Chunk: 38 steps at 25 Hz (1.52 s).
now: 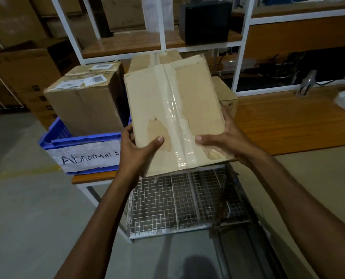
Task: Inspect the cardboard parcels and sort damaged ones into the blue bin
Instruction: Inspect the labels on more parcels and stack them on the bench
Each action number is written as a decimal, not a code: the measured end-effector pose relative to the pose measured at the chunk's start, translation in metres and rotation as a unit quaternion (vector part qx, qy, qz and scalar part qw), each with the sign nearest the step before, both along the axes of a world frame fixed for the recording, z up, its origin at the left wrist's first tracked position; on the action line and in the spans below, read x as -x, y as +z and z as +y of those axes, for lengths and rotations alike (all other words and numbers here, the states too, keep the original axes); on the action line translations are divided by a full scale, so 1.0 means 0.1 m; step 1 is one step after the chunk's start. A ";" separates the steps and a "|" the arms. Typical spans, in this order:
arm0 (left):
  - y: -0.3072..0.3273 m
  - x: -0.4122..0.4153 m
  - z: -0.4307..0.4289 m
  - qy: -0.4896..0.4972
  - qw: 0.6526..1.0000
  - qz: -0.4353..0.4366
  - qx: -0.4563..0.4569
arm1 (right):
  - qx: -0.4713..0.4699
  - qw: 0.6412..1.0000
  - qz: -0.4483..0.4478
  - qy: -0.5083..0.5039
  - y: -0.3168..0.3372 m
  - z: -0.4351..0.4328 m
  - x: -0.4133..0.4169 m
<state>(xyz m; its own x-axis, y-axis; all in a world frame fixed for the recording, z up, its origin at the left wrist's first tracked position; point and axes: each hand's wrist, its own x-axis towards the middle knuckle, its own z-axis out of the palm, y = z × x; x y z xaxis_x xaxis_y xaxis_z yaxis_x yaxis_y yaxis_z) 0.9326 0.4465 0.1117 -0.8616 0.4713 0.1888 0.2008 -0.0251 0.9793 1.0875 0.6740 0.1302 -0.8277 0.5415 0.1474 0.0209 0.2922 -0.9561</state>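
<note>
I hold a flat cardboard parcel (197, 101) in front of me, above the table's front edge, tilted toward me. Clear tape runs down its middle, and its paper surface is torn near the bottom left and bottom right. My left hand (136, 152) grips its lower left corner, thumb on top. My right hand (226, 140) grips its lower right edge, thumb on the tape. To the left stands the blue bin (81, 137) with a white label reading "Abnormal B...". A tall creased parcel (85, 101) with shipping labels stands inside it.
More parcels (226, 95) sit behind the held one on the wooden table (284, 125). A white shelf frame (163, 23) with a black device (204, 21) rises behind. A wire-mesh rack (173, 202) lies under the table. Stacked cartons (22, 65) stand at the left.
</note>
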 end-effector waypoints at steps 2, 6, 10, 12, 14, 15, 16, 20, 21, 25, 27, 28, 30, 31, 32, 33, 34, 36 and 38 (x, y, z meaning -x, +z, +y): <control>0.02 0.05 -0.10 -0.065 0.997 0.017 0.036 | 0.008 0.999 -0.026 0.028 -0.01 0.02 -0.08; 0.08 0.15 -0.23 -0.198 0.974 0.037 0.106 | 0.003 0.999 -0.033 -0.016 0.00 -0.02 -0.11; 0.22 0.09 -0.14 -0.185 0.979 0.044 0.073 | -0.005 0.999 -0.047 -0.014 0.06 0.03 -0.15; 0.28 0.08 -0.17 -0.184 0.981 0.033 0.041 | -0.009 0.998 -0.054 0.042 0.11 0.08 -0.23; 0.37 0.08 -0.23 -0.219 0.972 0.059 0.060 | -0.028 0.994 -0.059 0.086 0.15 0.11 -0.32; 0.41 0.09 -0.26 -0.244 0.963 0.074 0.084 | -0.040 0.993 -0.061 0.097 0.16 0.11 -0.35; 0.44 0.09 -0.29 -0.265 0.954 0.088 0.108 | -0.052 0.992 -0.060 0.099 0.17 0.11 -0.36; 0.50 0.04 -0.29 -0.264 0.942 0.158 0.136 | -0.068 0.993 -0.044 0.085 0.16 0.10 -0.35; 0.50 0.02 -0.29 -0.258 0.942 0.171 0.131 | -0.067 0.993 -0.038 0.084 0.16 0.12 -0.34; 0.54 0.03 -0.23 -0.254 0.958 0.126 0.047 | -0.019 0.999 0.001 0.031 0.20 0.17 -0.26; 0.51 0.05 -0.18 -0.234 0.969 0.081 -0.009 | 0.006 1.000 0.022 -0.009 0.12 0.18 -0.25; 0.47 0.08 -0.16 -0.205 0.976 0.071 -0.030 | 0.025 0.999 0.035 -0.016 0.06 0.18 -0.25; 0.33 0.19 -0.11 -0.128 0.988 0.070 -0.052 | 0.067 0.996 0.059 -0.002 -0.07 0.17 -0.25; 0.26 0.26 -0.08 -0.094 0.992 0.068 -0.043 | 0.083 0.994 0.069 0.008 -0.12 0.17 -0.25; 0.23 0.29 -0.05 -0.073 0.996 0.057 -0.010 | 0.092 0.993 0.076 0.017 -0.16 0.17 -0.23; 0.21 0.31 -0.02 -0.068 0.997 0.034 0.031 | 0.099 0.992 0.080 0.024 -0.19 0.18 -0.22; 0.19 0.32 0.02 -0.071 0.995 0.007 0.069 | 0.104 0.991 0.078 0.035 -0.20 0.20 -0.20; 0.15 0.31 0.07 -0.053 0.994 -0.031 0.087 | 0.104 0.991 0.063 0.057 -0.19 0.22 -0.18; 0.13 0.31 0.10 -0.017 0.998 -0.036 0.043 | 0.074 0.994 0.023 0.074 -0.14 0.22 -0.12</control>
<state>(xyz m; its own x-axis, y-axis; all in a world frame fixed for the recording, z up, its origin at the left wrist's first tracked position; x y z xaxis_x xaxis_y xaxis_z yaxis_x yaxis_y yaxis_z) 0.9013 0.4562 0.1248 -0.8547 0.5121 0.0847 0.1303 0.0539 0.9900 1.0993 0.6963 0.1158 -0.8942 0.4329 0.1145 -0.0560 0.1456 -0.9878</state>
